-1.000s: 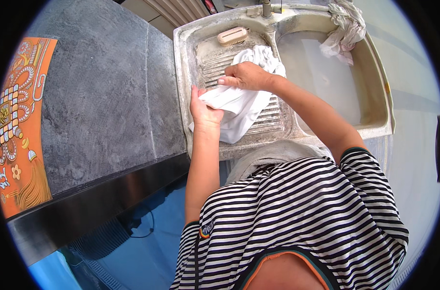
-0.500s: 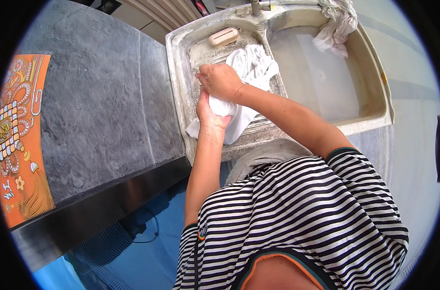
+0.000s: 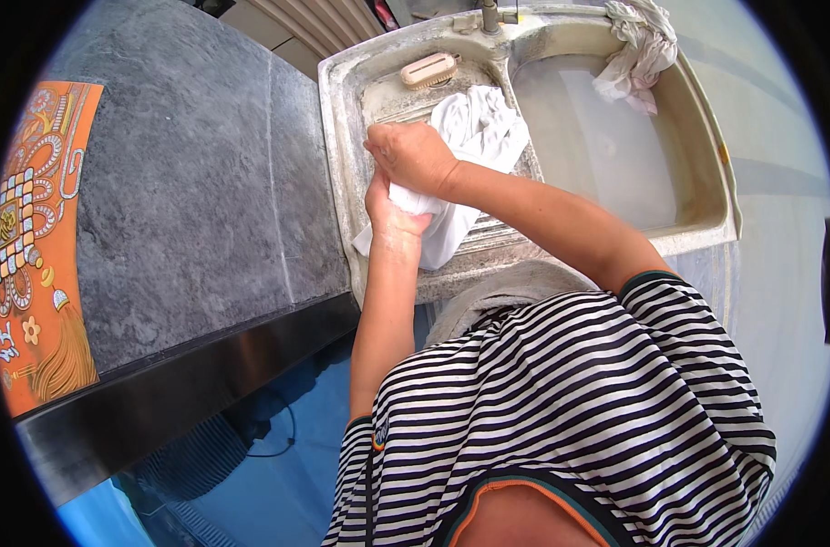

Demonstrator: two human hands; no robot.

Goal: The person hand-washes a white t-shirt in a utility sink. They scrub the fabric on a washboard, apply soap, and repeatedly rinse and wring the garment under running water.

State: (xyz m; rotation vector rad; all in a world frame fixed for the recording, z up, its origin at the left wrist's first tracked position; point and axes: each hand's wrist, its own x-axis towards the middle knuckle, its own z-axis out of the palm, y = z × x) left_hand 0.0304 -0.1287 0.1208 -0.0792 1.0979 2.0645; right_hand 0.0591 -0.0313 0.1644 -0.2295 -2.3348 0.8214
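A wet white cloth point(image 3: 477, 128) lies bunched over the ribbed washboard point(image 3: 488, 235) in the sink's left part. Another stretch of it passes between my hands and hangs down toward the sink's front edge. My left hand point(image 3: 393, 211) is palm up underneath, gripping the cloth near the left wall. Above it, my right hand point(image 3: 411, 155) is closed in a fist on the same cloth, knuckles up. My right forearm crosses over from the right. The right fingertips and the cloth inside the fist are hidden.
Cloudy water fills the right basin point(image 3: 606, 155), with a wrung pale cloth point(image 3: 641, 55) draped over its far right corner. A pink scrubbing brush point(image 3: 428, 71) rests behind the washboard, left of the tap point(image 3: 489, 16). A grey counter point(image 3: 178, 182) with an orange patterned mat point(image 3: 46, 264) adjoins at left.
Both hands keep their hold on the white cloth and have shifted slightly left against the sink. The whole view has moved a little.
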